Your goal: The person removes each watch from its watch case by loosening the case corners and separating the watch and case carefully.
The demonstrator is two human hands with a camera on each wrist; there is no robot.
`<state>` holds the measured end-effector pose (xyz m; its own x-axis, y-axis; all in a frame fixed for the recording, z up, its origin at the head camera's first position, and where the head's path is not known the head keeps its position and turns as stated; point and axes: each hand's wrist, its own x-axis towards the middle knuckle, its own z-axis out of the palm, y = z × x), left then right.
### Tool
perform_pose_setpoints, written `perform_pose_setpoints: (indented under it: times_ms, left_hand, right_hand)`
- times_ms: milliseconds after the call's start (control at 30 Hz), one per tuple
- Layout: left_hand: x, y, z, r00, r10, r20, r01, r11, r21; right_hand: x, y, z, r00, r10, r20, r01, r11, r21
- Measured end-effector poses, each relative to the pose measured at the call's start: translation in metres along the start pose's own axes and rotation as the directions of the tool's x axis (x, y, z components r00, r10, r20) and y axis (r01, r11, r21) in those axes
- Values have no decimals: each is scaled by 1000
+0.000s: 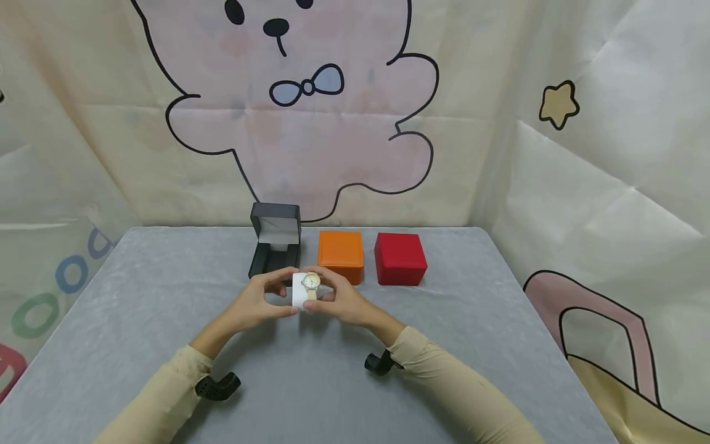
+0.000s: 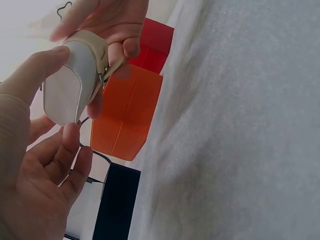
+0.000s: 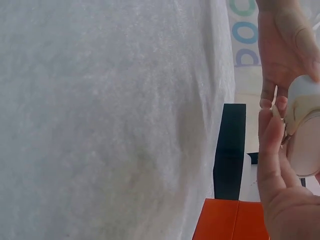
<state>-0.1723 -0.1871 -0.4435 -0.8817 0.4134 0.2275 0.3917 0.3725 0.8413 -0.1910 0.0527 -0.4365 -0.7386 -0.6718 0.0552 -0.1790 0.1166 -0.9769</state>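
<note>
Both hands meet above the middle of the gray table [image 1: 138,290], holding one small white cushion [image 1: 298,290] with a watch [image 1: 311,283] strapped round it. Left hand [image 1: 257,303] curls its thumb and fingers round the cushion's left side; in the left wrist view the thumb presses the cushion's rounded top while the fingers cup it from below. Right hand [image 1: 339,302] pinches the cushion from the right, fingertips lying on the pale strap near the buckle. The watch has a light dial facing up toward the head camera and a cream strap, and it sits lifted off the tabletop, just in front of the row of boxes.

Behind the hands three boxes stand in a line near the table's far edge. On the left is a black box [image 1: 273,243] with its hinged lid raised upright and its pale lining showing; the hands hide its front edge from the head camera. Just beside it sits a closed orange box [image 1: 341,254], whose lower front corner is also partly covered by the right fingers. A closed red box [image 1: 400,258] stands just right of the orange one, apart from the hands. A curtain [image 1: 288,123] printed with a pink bear and a star hangs behind and around the table. Beige sleeves cover both forearms, and a dark camera mount sits at each wrist.
</note>
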Motion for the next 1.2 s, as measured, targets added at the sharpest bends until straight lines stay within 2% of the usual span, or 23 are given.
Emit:
perform_pose_setpoints:
  times_ms: [200,400,633,867,1200]
  left_hand:
    - [7,2,0,1000,16,-11,-15,1000,24]
    - [11,6,-4,1000,23,6,-23,999,45]
    - [12,3,-5,1000,23,18,-23,1000,-5]
    - [7,0,-6,999,10,49,-7,998,-60]
    - [5,-3,-5,998,28,50,-24,997,-73]
  right_hand:
    - [3,-2,-4,1000,-2,-22,2,1000,-1]
    - [5,-6,-9,1000,-2,8,2,1000,10]
    - [5,-6,-10,999,-28,19,28,999,32]
    - [1,-4,-8,999,-1,53,-4,995,99]
    - [0,-2,-4,1000,-24,11,23,997,76]
